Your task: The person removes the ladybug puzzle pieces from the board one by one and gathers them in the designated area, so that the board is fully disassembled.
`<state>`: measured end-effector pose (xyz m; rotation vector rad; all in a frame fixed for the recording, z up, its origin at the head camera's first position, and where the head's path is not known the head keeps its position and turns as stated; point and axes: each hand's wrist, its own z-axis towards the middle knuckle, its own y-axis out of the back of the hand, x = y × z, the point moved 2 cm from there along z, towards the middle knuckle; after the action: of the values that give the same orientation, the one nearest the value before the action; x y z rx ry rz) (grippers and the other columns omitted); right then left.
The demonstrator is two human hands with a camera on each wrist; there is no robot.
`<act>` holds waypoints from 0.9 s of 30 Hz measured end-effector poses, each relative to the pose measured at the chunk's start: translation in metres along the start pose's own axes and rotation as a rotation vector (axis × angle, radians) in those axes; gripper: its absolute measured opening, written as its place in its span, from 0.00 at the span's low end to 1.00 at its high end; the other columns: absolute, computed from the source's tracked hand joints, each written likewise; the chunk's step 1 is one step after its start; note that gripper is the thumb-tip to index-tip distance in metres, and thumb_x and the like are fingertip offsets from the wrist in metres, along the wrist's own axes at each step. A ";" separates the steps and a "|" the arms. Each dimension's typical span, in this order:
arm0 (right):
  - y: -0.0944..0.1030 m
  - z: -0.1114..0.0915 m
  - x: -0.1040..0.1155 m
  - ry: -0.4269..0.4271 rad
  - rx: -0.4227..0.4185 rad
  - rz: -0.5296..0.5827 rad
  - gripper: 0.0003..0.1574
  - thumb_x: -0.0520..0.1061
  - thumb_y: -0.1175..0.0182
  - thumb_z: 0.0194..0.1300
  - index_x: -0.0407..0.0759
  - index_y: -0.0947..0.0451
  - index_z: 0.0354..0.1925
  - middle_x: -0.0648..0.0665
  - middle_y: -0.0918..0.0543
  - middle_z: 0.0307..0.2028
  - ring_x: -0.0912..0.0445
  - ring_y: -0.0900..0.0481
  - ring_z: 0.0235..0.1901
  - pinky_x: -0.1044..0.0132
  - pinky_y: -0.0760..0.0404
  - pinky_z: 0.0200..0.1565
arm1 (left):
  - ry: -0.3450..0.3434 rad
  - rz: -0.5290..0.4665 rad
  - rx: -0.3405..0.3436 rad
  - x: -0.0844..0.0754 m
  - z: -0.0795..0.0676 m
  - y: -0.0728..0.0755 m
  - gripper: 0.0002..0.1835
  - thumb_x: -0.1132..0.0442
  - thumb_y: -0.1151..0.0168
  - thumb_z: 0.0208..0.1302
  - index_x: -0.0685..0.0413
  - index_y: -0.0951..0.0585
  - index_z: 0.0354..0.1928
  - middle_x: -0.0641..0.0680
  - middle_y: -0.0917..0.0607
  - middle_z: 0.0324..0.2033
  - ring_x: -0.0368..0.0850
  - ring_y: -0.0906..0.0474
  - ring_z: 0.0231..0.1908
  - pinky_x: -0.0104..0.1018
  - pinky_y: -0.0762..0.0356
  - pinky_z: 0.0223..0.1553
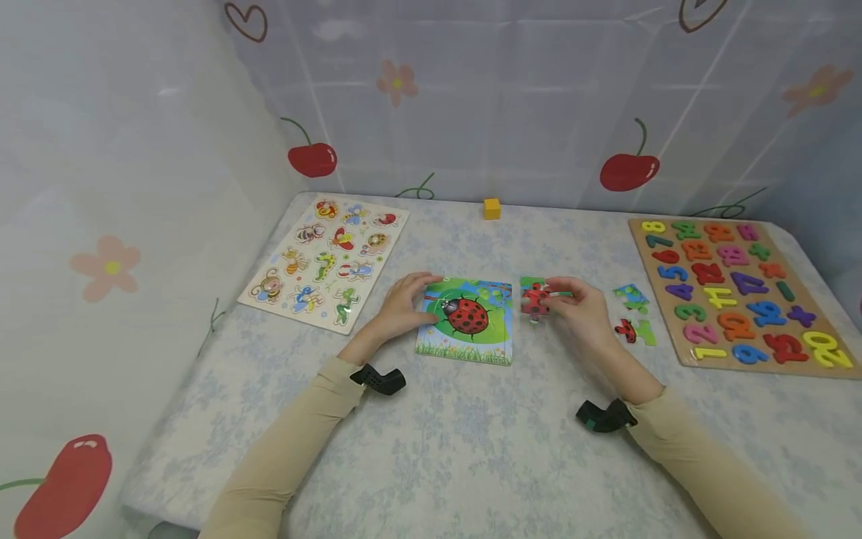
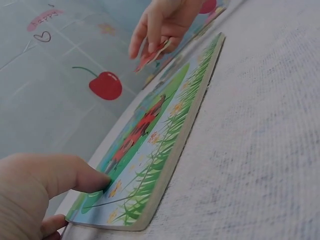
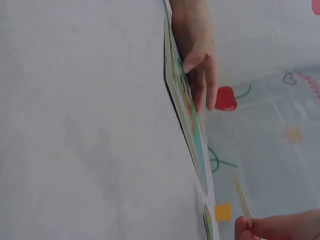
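Observation:
A square ladybug puzzle board [image 1: 497,318] lies flat in the middle of the table. My left hand [image 1: 402,305] grips its far left corner, the thumb on the printed face and the fingers along the edge. To the right of the board, my right hand [image 1: 581,303] pinches a thin red jigsaw piece [image 2: 153,56] between thumb and fingers. Seen edge-on in the right wrist view, that piece [image 3: 242,200] is raised above the table. Two loose groups of pieces, blue-green [image 1: 631,298] and red-green [image 1: 635,331], lie beyond my right hand.
An insect peg puzzle [image 1: 364,288] lies at the left. On the right is a wooden board [image 1: 683,329] of coloured numbers and signs. A yellow cube [image 1: 492,209] stands near the table's back edge, before a printed curtain [image 1: 498,97].

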<state>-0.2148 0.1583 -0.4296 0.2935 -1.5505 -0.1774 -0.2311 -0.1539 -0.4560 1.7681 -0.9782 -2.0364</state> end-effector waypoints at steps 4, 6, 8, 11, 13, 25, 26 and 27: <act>0.036 -0.016 -0.011 -0.031 -0.042 -0.041 0.27 0.43 0.39 0.65 0.30 0.30 0.58 0.63 0.24 0.42 0.73 0.20 0.36 0.79 0.21 0.38 | -0.004 0.007 -0.001 0.000 -0.001 0.001 0.37 0.62 0.30 0.51 0.43 0.30 0.66 0.54 0.37 0.69 0.58 0.47 0.71 0.62 0.57 0.70; 0.049 -0.023 -0.015 -0.036 -0.044 -0.061 0.26 0.42 0.40 0.66 0.30 0.30 0.58 0.64 0.24 0.41 0.74 0.20 0.36 0.79 0.21 0.38 | -0.007 0.013 -0.004 0.000 -0.002 0.002 0.37 0.62 0.31 0.51 0.44 0.30 0.66 0.54 0.37 0.69 0.59 0.47 0.71 0.63 0.56 0.70; 0.058 -0.028 -0.019 -0.034 -0.040 -0.064 0.26 0.41 0.42 0.66 0.29 0.31 0.58 0.67 0.24 0.38 0.73 0.20 0.35 0.79 0.20 0.37 | -0.007 0.015 -0.009 0.001 -0.003 0.004 0.37 0.63 0.31 0.51 0.44 0.30 0.66 0.54 0.37 0.69 0.58 0.47 0.71 0.63 0.55 0.70; 0.064 -0.030 -0.024 -0.032 -0.028 -0.044 0.25 0.36 0.44 0.67 0.27 0.33 0.60 0.68 0.22 0.36 0.74 0.20 0.34 0.78 0.20 0.37 | -0.008 0.014 -0.016 0.003 -0.004 0.004 0.37 0.63 0.31 0.51 0.45 0.30 0.66 0.55 0.37 0.69 0.58 0.47 0.71 0.63 0.54 0.69; 0.065 -0.030 -0.027 -0.019 -0.020 -0.037 0.26 0.35 0.44 0.66 0.26 0.35 0.60 0.69 0.22 0.35 0.74 0.20 0.33 0.78 0.19 0.35 | -0.010 0.010 -0.014 0.004 -0.004 0.004 0.37 0.63 0.31 0.52 0.45 0.30 0.66 0.55 0.37 0.69 0.58 0.47 0.71 0.63 0.54 0.69; 0.061 -0.033 -0.035 0.091 -0.053 -0.188 0.24 0.34 0.40 0.63 0.29 0.28 0.57 0.66 0.22 0.35 0.76 0.24 0.35 0.81 0.23 0.34 | -0.011 0.011 0.003 0.002 -0.001 -0.001 0.37 0.63 0.31 0.52 0.44 0.30 0.66 0.55 0.37 0.69 0.59 0.48 0.71 0.63 0.56 0.69; 0.061 -0.034 -0.034 0.088 -0.059 -0.193 0.23 0.35 0.40 0.63 0.29 0.28 0.56 0.66 0.21 0.35 0.76 0.24 0.35 0.82 0.23 0.34 | -0.011 0.011 0.005 0.001 0.000 -0.001 0.36 0.62 0.31 0.52 0.44 0.30 0.66 0.55 0.37 0.69 0.59 0.48 0.71 0.63 0.56 0.70; 0.062 -0.034 -0.033 0.083 -0.063 -0.197 0.23 0.35 0.40 0.63 0.29 0.27 0.56 0.64 0.21 0.35 0.76 0.24 0.35 0.81 0.23 0.34 | -0.012 0.011 0.007 0.001 0.000 -0.001 0.36 0.62 0.31 0.52 0.44 0.30 0.66 0.55 0.37 0.70 0.59 0.48 0.71 0.63 0.56 0.70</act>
<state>-0.1854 0.2292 -0.4430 0.3994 -1.4300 -0.3629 -0.2309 -0.1537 -0.4575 1.7519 -0.9968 -2.0425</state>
